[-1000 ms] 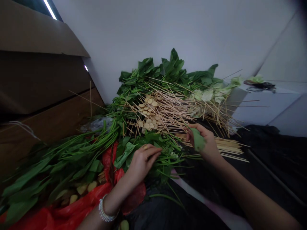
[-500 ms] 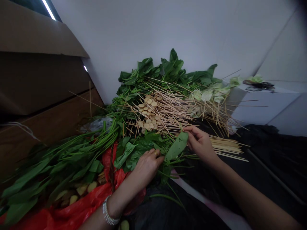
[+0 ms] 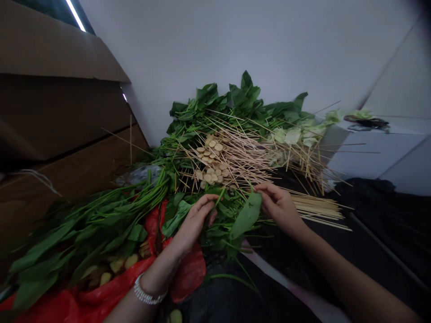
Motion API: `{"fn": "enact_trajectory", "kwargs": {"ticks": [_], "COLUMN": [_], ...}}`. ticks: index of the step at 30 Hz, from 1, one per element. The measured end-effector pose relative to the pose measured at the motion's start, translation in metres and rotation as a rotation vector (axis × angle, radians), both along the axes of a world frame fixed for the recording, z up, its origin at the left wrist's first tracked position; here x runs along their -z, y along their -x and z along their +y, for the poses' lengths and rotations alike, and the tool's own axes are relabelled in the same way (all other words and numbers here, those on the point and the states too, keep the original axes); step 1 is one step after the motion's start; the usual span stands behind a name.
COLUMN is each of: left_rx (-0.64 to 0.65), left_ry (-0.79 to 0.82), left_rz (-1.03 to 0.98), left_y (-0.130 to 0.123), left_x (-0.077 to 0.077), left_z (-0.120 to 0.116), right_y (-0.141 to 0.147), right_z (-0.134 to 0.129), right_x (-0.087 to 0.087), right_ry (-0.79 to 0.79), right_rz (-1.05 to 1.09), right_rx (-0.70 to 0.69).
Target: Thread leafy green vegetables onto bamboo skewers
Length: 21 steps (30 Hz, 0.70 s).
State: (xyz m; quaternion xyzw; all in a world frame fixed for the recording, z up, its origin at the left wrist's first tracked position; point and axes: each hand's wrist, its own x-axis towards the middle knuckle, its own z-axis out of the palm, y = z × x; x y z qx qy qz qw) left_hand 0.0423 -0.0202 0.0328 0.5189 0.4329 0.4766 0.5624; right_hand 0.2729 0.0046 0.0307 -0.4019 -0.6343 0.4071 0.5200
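The person's right hand [image 3: 279, 207] reaches in from the lower right, wrist bent, its grip closed: thumb and fingertips [image 3: 266, 190] pinch the top end of a broad green leaf [image 3: 247, 216], which hangs slanting toward the middle of the frame. The left hand [image 3: 195, 220] rises from the bottom centre, a beaded bracelet [image 3: 148, 291] at its wrist, fingers half curled beside green stems [image 3: 220, 215]; whether that grip holds anything, I can't tell. Just right of the leaf lies a bundle of bamboo skewers [image 3: 316, 208]. Loose skewers [image 3: 242, 157] and round pale slices [image 3: 210, 163] rest on leafy greens [image 3: 232, 101] above the hands, and a red plastic bag [image 3: 188, 273] sits below them.
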Motion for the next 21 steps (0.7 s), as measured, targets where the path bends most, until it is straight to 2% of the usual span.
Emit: {"fn": "enact_trajectory", "kwargs": {"ticks": [3, 9, 21], "left_rx": [-0.042, 0.014, -0.028], "left_ry": [0.008, 0.041, 0.133], "left_rz": [-0.081, -0.233, -0.309], "left_y": [-0.001, 0.001, 0.001], "left_x": [-0.001, -0.007, -0.008], "left_z": [0.0, -0.004, -0.003], "right_y": [0.007, 0.018, 0.023], "right_z": [-0.004, -0.015, -0.02], "right_x": [0.002, 0.003, 0.005], "right_ry": [-0.019, -0.09, -0.156], "right_rz": [-0.052, -0.223, -0.335], "right_rx": [-0.041, -0.128, -0.151]}}
